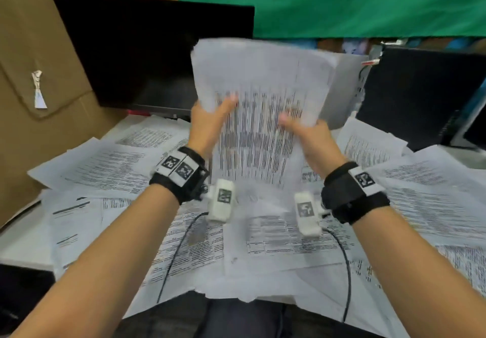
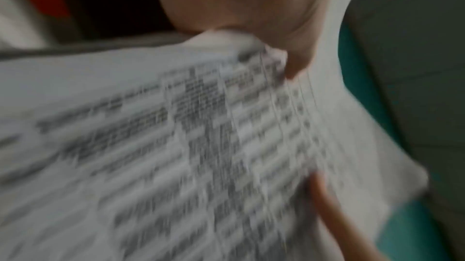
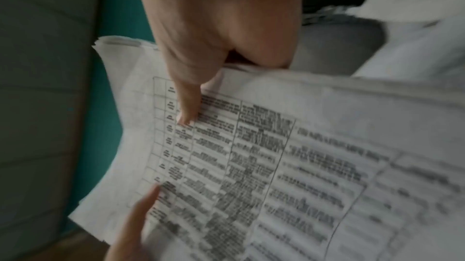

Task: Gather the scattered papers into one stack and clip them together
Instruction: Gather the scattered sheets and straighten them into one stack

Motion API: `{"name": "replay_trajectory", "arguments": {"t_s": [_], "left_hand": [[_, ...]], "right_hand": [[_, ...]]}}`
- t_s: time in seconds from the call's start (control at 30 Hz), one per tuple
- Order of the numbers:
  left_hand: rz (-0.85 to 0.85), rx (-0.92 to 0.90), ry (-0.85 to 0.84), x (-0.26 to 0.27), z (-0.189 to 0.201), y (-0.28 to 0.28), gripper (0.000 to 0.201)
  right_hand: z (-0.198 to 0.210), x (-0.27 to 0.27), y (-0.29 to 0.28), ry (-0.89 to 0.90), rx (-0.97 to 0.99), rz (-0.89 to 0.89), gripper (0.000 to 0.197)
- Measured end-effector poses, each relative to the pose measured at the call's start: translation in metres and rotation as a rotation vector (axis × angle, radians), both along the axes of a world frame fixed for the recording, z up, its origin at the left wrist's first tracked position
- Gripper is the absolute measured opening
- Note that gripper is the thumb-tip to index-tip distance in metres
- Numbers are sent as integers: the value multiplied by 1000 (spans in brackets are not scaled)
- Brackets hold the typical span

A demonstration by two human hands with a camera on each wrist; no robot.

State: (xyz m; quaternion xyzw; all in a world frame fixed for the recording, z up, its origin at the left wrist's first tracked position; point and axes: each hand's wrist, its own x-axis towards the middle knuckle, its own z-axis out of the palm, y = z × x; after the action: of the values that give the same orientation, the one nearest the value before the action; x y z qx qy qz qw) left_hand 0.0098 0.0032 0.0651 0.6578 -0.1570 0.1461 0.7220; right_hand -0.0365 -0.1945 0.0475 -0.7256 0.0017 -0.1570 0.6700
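A stack of printed papers [image 1: 260, 95] stands upright above the desk, blurred by motion. My left hand [image 1: 207, 121] grips its left edge with the thumb on the front sheet. At its right edge my right hand [image 1: 307, 135] grips it the same way. The left wrist view shows the stack [image 2: 176, 146] pinched under my left hand [image 2: 251, 22], with the other hand's thumb at the lower right. In the right wrist view my right hand [image 3: 214, 36] has its thumb pressed on the stack's [image 3: 276, 156] printed table. Many loose papers [image 1: 105, 166] lie scattered over the desk. No clip is visible.
A dark monitor [image 1: 147, 53] stands at the back left, in front of a cardboard box [image 1: 39, 61]. A black case [image 1: 420, 95] is at the back right, a green cloth [image 1: 342, 0] behind. Loose sheets [image 1: 426, 193] cover the desk's right side. Cables [image 1: 347, 272] hang from both wrists.
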Motion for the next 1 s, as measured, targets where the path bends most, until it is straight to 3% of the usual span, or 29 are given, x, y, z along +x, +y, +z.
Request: {"name": "replay_trajectory", "arguments": {"t_s": [0.03,0.1,0.17,0.2,0.27,0.3,0.4,0.47,0.53,0.6,0.7,0.8,0.97,1.0], "left_hand": [[-124,148,167,5,-15,9,55],[-370,466,451,7,-49,24,92],[-339,495,487,9,-65,26,117],[-245,410,468,10,-64,23,107],[-89,215,400,10,-57,17,59],[-64,184,372,9,-52,15,45],[26,161,341,22,-55,32,29],[281,89,394,33,-67,71,28],[645,22,439,34,-82,124,38],[953,66,483,25,-98,170,49],[1212,86,715,5,-115,213,63],[1185,98,880,-3,-125,231,87],[785,155,889,11,-131,231,115],[726,218,890,13,-129,227,111]], "right_hand": [[-19,1,-6,127,-41,55,53],[-51,-3,-10,272,-33,129,51],[-65,0,-9,223,42,73,57],[-64,0,-6,161,72,18,56],[-58,7,-2,83,71,-58,36],[-56,9,0,68,72,-93,24],[-70,19,-3,88,143,-138,17],[-87,21,-11,154,183,-224,29],[-107,22,-25,259,161,-321,37],[-126,24,-36,388,99,-368,48],[-139,31,-45,524,24,-385,60],[-143,40,-50,538,-35,-398,66],[-145,42,-49,563,-108,-410,68],[-147,42,-49,573,-118,-413,72]]}}
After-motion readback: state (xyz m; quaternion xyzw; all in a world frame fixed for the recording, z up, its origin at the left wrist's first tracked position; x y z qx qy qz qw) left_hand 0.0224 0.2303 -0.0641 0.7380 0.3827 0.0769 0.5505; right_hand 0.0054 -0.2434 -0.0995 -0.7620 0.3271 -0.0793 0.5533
